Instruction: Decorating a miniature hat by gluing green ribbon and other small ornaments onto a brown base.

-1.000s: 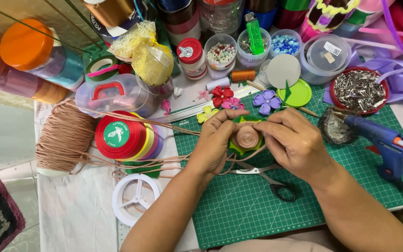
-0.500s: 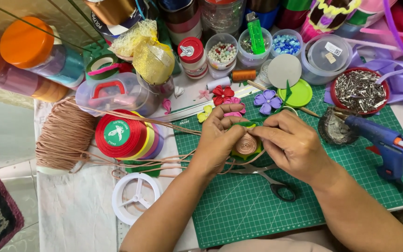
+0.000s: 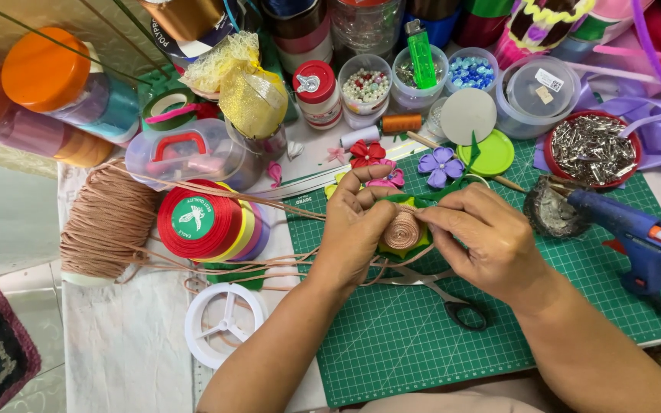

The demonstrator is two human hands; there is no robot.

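Note:
Both hands meet over a green cutting mat [image 3: 422, 344]. My left hand [image 3: 353, 229] grips a small craft piece, a flat coil of tan cord [image 3: 402, 229] on green and yellow backing. My right hand [image 3: 483, 237] pinches the coil's right edge with thumb and forefinger. Loose tan cord runs from the piece leftward to a big spool of tan cord [image 3: 105, 226]. Scissors [image 3: 453, 302] lie on the mat just below the hands.
A blue glue gun [image 3: 636, 233] lies at the right. Stacked ribbon rolls [image 3: 204, 222], an empty white reel [image 3: 223, 325], fabric flowers [image 3: 437, 164], a dish of metal clips [image 3: 590, 149], bead jars [image 3: 366, 88] and a clear box [image 3: 189, 157] crowd the back.
The hands have turned the coil a little and shifted their fingers on it; the left fingers now curl over its top. Nothing else moved.

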